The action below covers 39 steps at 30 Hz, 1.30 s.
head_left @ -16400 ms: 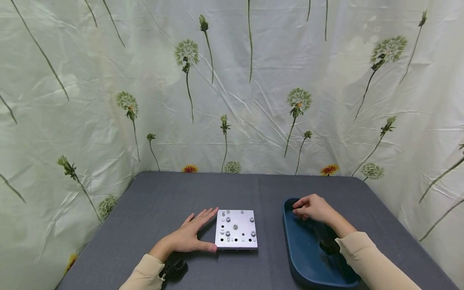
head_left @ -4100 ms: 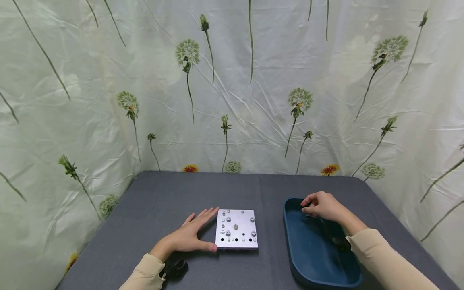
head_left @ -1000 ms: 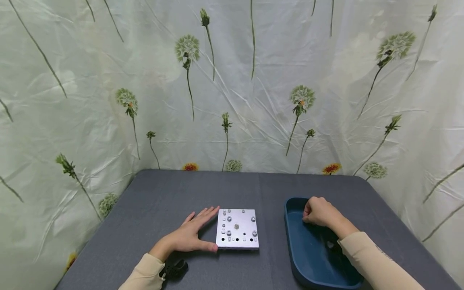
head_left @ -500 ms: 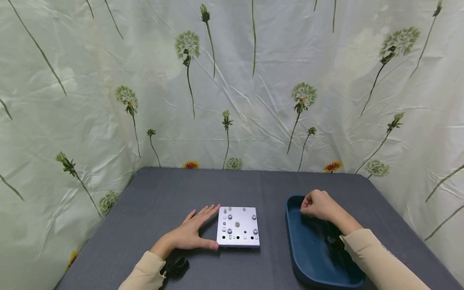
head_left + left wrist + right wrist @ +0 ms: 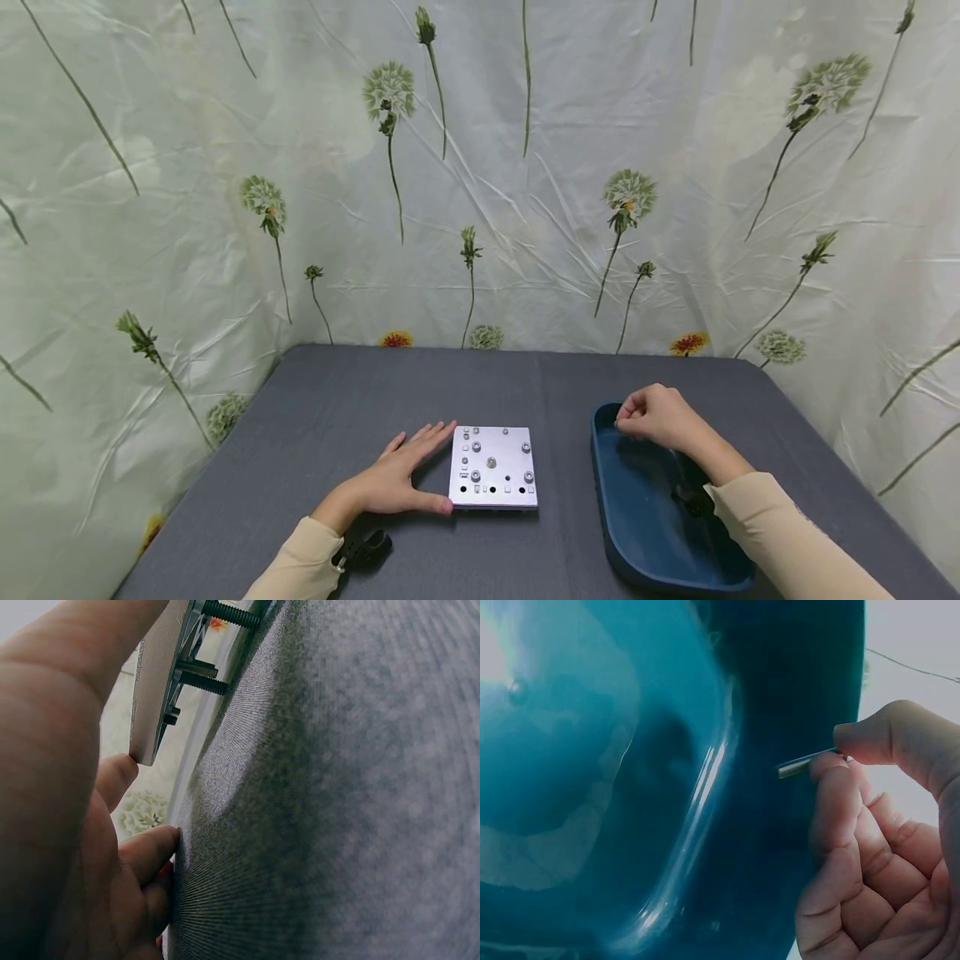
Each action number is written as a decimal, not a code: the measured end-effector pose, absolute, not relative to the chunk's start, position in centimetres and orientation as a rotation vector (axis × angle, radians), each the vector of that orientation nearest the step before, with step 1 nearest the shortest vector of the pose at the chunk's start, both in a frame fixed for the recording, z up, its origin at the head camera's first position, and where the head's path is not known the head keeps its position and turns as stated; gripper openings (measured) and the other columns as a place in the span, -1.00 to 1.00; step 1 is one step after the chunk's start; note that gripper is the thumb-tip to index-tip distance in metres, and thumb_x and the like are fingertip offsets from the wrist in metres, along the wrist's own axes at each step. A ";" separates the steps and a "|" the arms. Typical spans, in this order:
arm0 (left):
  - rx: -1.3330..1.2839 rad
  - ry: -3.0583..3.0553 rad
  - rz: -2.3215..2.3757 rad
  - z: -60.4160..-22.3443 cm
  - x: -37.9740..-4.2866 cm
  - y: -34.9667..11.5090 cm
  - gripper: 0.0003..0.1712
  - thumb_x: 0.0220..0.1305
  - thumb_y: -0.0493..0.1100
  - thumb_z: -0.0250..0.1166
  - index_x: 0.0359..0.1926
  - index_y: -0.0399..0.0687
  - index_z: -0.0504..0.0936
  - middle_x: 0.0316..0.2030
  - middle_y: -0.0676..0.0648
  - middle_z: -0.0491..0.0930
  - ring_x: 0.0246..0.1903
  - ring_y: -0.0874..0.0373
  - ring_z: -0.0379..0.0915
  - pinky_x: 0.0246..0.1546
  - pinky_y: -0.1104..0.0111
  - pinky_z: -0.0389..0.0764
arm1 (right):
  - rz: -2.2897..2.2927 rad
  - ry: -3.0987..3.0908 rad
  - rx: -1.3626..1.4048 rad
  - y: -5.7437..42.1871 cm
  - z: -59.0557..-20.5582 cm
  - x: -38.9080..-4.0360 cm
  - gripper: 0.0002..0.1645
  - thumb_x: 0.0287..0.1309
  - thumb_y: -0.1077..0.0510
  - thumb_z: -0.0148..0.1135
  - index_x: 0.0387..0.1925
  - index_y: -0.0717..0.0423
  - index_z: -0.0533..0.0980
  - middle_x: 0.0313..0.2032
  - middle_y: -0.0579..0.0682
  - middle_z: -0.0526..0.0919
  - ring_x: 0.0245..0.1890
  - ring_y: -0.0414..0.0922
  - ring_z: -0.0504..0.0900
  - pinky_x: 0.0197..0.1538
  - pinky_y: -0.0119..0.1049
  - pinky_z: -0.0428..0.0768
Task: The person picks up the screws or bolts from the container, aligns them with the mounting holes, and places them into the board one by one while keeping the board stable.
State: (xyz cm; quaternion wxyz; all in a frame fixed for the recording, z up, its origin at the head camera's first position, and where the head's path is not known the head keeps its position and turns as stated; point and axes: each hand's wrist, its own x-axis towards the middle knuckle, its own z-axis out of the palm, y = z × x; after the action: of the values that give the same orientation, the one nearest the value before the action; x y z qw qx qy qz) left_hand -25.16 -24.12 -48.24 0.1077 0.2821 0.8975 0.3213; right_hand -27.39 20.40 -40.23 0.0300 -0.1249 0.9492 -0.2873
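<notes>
A square silver metal plate [image 5: 510, 454] with screws, small pins and dark holes lies mid-table. My left hand [image 5: 397, 481] is spread at its left side, straight thumb at the near corner and index fingertip at the far one. In the left wrist view, threaded screws [image 5: 202, 682] stick out of the plate's underside above the cloth. My right hand [image 5: 663, 421] is over the far end of a blue tray [image 5: 637, 542]. It pinches a small, thin metal pin [image 5: 804, 763] between thumb and index finger, one end sticking out; the fingers hide the other end.
The tray stands right of the plate, its raised rim [image 5: 600, 500] between the plate and my right hand. Dark grey cloth covers the table [image 5: 420, 392]. A flower-printed curtain [image 5: 540, 208] hangs behind. Dark straps [image 5: 363, 550] sit at the wrists.
Since 16.4 seconds ago, a hole at the plate's left has been filled with a pin. Over the last second my right hand has shifted toward the tray's far rim. The left hand keeps its place.
</notes>
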 end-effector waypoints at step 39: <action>0.816 2.645 0.942 -48.3 -25.2 -24.1 0.36 0.15 0.36 0.58 0.76 0.15 0.00 0.73 -0.16 0.02 0.73 -0.27 -0.17 0.58 -0.47 -0.28 | -1.258 2.829 -0.495 15.7 -38.8 -26.2 -0.84 0.36 0.12 0.45 -0.25 0.16 0.74 -0.42 -0.03 0.78 -0.37 -0.03 0.76 -0.27 -0.34 0.70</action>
State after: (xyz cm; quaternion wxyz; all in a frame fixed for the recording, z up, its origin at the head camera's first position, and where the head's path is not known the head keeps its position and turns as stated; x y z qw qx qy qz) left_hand -25.20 -24.07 -48.33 0.1089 0.2774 0.8992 0.3203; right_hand -26.17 15.71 -38.81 0.0031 -0.1578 0.9023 -0.4012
